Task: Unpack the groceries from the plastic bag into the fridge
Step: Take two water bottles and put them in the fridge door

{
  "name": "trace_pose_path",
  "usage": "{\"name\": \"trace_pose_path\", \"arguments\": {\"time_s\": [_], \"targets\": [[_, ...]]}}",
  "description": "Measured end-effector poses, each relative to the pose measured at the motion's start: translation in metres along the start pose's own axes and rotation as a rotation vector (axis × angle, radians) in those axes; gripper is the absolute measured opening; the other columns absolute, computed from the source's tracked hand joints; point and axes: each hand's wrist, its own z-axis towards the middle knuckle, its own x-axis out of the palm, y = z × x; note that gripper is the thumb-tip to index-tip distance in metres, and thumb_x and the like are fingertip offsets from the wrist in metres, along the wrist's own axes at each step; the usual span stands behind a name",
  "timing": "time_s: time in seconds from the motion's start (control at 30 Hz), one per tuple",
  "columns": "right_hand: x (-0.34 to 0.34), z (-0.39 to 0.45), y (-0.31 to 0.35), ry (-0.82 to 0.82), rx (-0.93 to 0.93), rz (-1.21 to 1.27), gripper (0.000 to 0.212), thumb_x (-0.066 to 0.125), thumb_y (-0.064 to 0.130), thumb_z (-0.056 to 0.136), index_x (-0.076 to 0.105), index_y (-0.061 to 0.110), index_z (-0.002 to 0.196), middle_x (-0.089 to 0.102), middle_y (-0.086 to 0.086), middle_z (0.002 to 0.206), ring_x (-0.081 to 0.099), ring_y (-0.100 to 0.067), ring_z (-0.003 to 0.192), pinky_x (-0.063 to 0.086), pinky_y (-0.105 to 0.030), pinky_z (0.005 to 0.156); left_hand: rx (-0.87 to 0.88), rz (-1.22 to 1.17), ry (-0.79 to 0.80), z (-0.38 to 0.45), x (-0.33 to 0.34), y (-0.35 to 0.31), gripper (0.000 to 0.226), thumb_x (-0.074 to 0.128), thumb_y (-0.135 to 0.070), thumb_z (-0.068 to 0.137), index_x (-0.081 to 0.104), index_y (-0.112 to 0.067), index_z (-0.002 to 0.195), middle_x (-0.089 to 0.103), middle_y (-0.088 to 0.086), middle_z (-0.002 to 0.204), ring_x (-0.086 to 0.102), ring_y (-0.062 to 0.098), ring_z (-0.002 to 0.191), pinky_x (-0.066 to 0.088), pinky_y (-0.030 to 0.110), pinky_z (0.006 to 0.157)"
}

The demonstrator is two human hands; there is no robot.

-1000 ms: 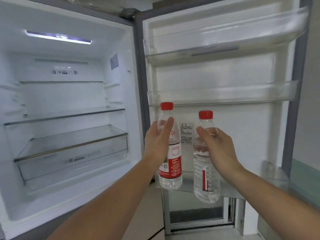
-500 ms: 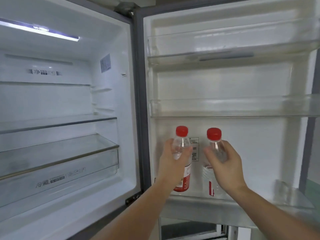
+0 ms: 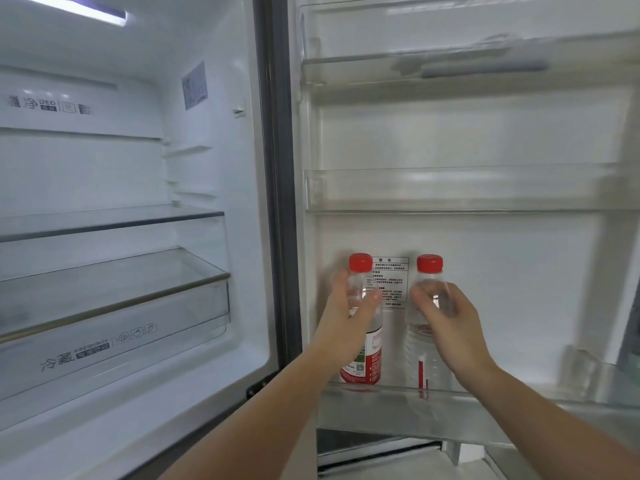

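Two clear water bottles with red caps stand upright side by side in the lowest door shelf (image 3: 398, 407) of the open fridge. My left hand (image 3: 346, 323) is wrapped around the left bottle (image 3: 367, 358), which has a red label. My right hand (image 3: 446, 327) grips the right bottle (image 3: 427, 275) around its upper body. Both bottle bases sit behind the shelf's clear front wall. The plastic bag is out of view.
The fridge's main compartment is on the left, with a glass shelf (image 3: 110, 220) and a clear crisper drawer (image 3: 114, 341) below it. The door has two more clear shelves, a middle one (image 3: 450, 192) and a top one (image 3: 415, 64), both bare.
Both hands have carried the bottles forward and down into the lowest door shelf. The view has moved closer to the door.
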Motion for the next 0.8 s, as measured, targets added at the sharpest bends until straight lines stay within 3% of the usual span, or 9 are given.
{"name": "trace_pose_path", "arguments": {"time_s": [0.07, 0.27, 0.37, 0.5, 0.63, 0.7, 0.8], "targets": [[0.005, 0.001, -0.002, 0.004, -0.004, -0.011, 0.019, 0.065, 0.037, 0.088, 0.063, 0.025, 0.102, 0.068, 0.01, 0.1, 0.064, -0.002, 0.092, 0.05, -0.023, 0.079, 0.003, -0.03, -0.03, 0.001, -0.001, 0.003, 0.044, 0.051, -0.045, 0.095, 0.031, -0.046, 0.135, 0.054, -0.025, 0.122, 0.052, -0.001, 0.113, 0.042, 0.031, 0.096], [0.023, -0.002, -0.002, -0.092, -0.037, -0.007, 0.024, 0.061, 0.042, 0.088, 0.06, 0.03, 0.109, 0.064, 0.018, 0.105, 0.06, 0.002, 0.098, 0.044, -0.016, 0.076, -0.002, -0.03, -0.024, 0.002, 0.0, 0.006, 0.048, 0.051, -0.048, 0.094, 0.028, -0.047, 0.136, 0.051, -0.02, 0.129, 0.051, 0.006, 0.12, 0.043, 0.037, 0.102], [0.023, 0.004, 0.0, 0.05, -0.018, -0.053, 0.026, 0.064, 0.043, 0.087, 0.059, 0.036, 0.111, 0.066, 0.021, 0.104, 0.06, 0.006, 0.097, 0.046, -0.019, 0.082, -0.014, -0.026, -0.016, 0.003, 0.0, 0.006, 0.047, 0.052, -0.05, 0.093, 0.029, -0.05, 0.134, 0.052, -0.016, 0.13, 0.053, 0.01, 0.12, 0.044, 0.044, 0.104], [-0.003, 0.019, 0.009, 0.279, -0.015, -0.2, 0.029, 0.07, 0.039, 0.083, 0.062, 0.037, 0.111, 0.069, 0.021, 0.102, 0.063, 0.005, 0.094, 0.046, -0.018, 0.079, -0.025, -0.022, -0.006, 0.005, 0.002, 0.004, 0.052, 0.052, -0.052, 0.092, 0.026, -0.051, 0.136, 0.051, -0.014, 0.134, 0.053, 0.014, 0.123, 0.044, 0.05, 0.104], [-0.025, 0.028, 0.016, 0.232, -0.012, -0.339, 0.026, 0.07, 0.044, 0.081, 0.061, 0.032, 0.103, 0.068, 0.014, 0.096, 0.062, -0.003, 0.094, 0.044, -0.017, 0.072, -0.041, 0.014, 0.011, 0.004, 0.004, -0.003, 0.061, 0.052, -0.051, 0.093, 0.019, -0.046, 0.144, 0.046, -0.012, 0.14, 0.047, 0.014, 0.128, 0.042, 0.048, 0.106], [-0.028, 0.028, 0.018, 0.21, 0.003, -0.408, 0.034, 0.072, 0.046, 0.079, 0.057, 0.033, 0.107, 0.064, 0.017, 0.099, 0.061, -0.004, 0.094, 0.048, -0.025, 0.076, -0.053, 0.037, 0.006, 0.003, 0.004, -0.005, 0.063, 0.053, -0.053, 0.091, 0.018, -0.046, 0.144, 0.044, -0.011, 0.142, 0.046, 0.017, 0.129, 0.042, 0.05, 0.106], [-0.028, 0.024, 0.021, 0.315, 0.068, -0.44, 0.058, 0.08, 0.037, 0.073, 0.045, 0.043, 0.118, 0.055, 0.025, 0.1, 0.06, -0.004, 0.091, 0.053, -0.029, 0.074, -0.067, 0.123, 0.013, 0.002, 0.002, -0.008, 0.067, 0.055, -0.06, 0.086, 0.02, -0.049, 0.143, 0.038, -0.007, 0.146, 0.041, 0.022, 0.134, 0.04, 0.054, 0.105]]}}
